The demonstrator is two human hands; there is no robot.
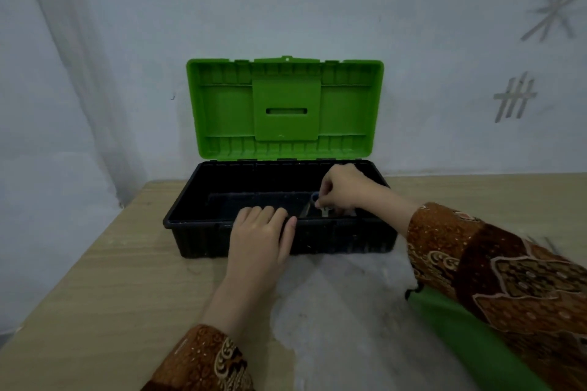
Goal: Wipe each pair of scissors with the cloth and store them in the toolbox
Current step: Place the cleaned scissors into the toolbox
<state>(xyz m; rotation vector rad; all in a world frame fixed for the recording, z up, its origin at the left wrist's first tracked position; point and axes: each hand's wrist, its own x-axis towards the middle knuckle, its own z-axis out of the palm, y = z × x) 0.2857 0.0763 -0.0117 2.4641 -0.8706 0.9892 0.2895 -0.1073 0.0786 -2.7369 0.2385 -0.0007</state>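
Pale wall behind, wooden table (95, 279) below. Black toolbox (203, 241) with green lid (286, 108) up. Left hand (260, 238) flat on the near rim, fingers straight. Right hand (341, 189) inside the box, curled round scissors (317, 205). Green cloth (460, 336) under the right sleeve.

Pale wall (317, 3) with stick-shaped marks (552, 6); sheer curtain (79, 73) left; light wooden table (111, 279); dim light.

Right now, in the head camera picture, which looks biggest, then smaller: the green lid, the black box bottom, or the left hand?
1. Green lid and black box bottom: look about alike, so I won't rank them.
2. Left hand: smallest, though nearest the camera.
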